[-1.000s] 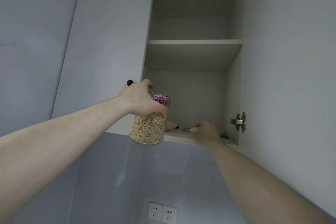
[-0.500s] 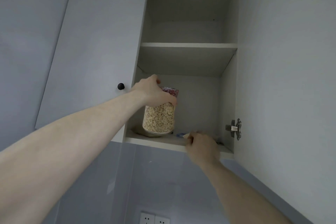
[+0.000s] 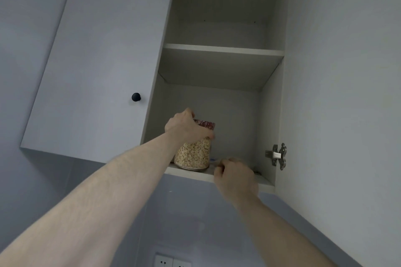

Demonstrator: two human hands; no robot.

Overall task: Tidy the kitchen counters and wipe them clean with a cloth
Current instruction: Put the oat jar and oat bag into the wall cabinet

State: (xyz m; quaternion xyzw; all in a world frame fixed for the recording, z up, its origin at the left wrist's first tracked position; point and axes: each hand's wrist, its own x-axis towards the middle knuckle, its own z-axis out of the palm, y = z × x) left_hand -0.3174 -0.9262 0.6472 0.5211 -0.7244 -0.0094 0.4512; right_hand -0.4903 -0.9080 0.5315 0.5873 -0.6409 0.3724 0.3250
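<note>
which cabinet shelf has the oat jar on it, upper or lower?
The lower shelf: the oat jar stands there under the left hand. The upper shelf shows nothing at its edge.

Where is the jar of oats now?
The jar of oats stands on the cabinet's bottom shelf, toward its left, gripped by the left hand; the right hand is just beside it.
</note>
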